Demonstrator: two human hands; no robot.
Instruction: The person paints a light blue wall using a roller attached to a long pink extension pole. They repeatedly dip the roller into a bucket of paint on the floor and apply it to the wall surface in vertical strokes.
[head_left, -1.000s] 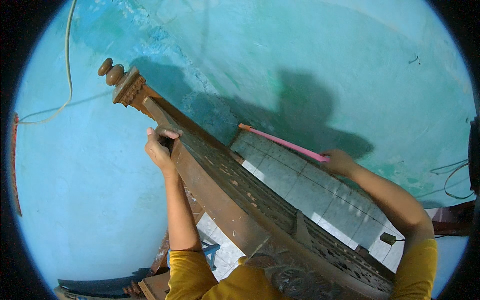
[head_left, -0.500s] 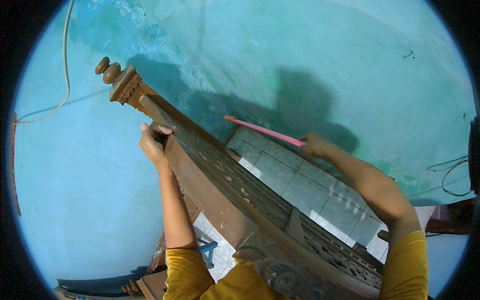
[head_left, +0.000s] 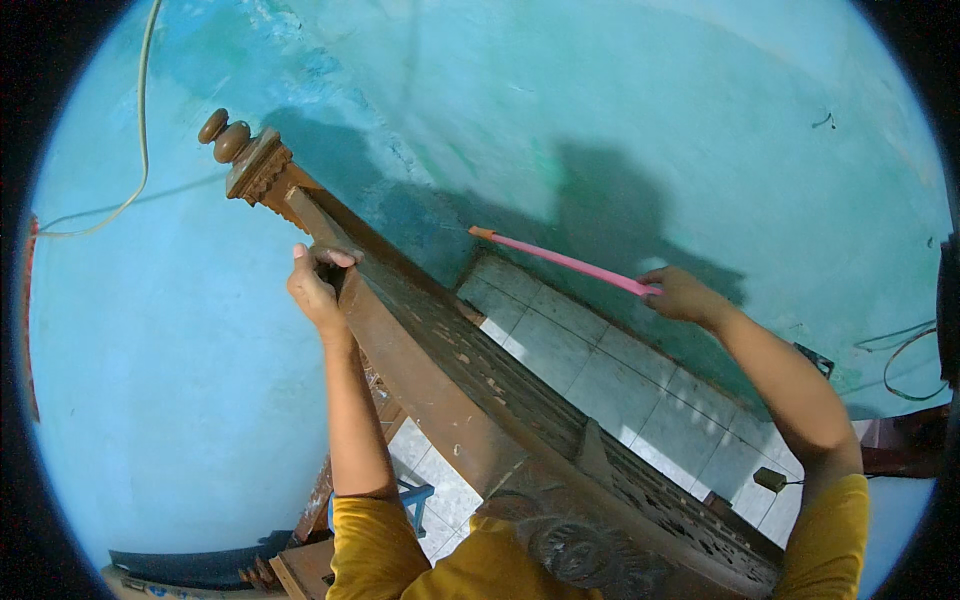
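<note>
A carved brown wooden furniture panel [head_left: 430, 370], with a turned post [head_left: 236, 142] at its far left end, runs diagonally across the view down to the lower right. My left hand [head_left: 318, 290] is closed round the panel's top edge near the post, thumb up on the near side. Out over the tiled floor, my right hand [head_left: 685, 297] grips the near end of a long, thin pink stick [head_left: 570, 264]. The stick's orange tip [head_left: 482, 233] points left toward the wall, apart from the panel. What kind of tool it is I cannot tell.
A blue-green wall [head_left: 480, 120] rises behind the panel, with pale floor tiles [head_left: 570, 340] below. A cream cable [head_left: 142, 110] hangs at upper left; a dark wire loop [head_left: 905, 365] is at right. A small dark box [head_left: 770, 479] with a wire lies on the floor.
My right hand has moved a little to the right, carrying the pink stick with it. My left hand keeps its hold on the panel; the view has shifted slightly.
</note>
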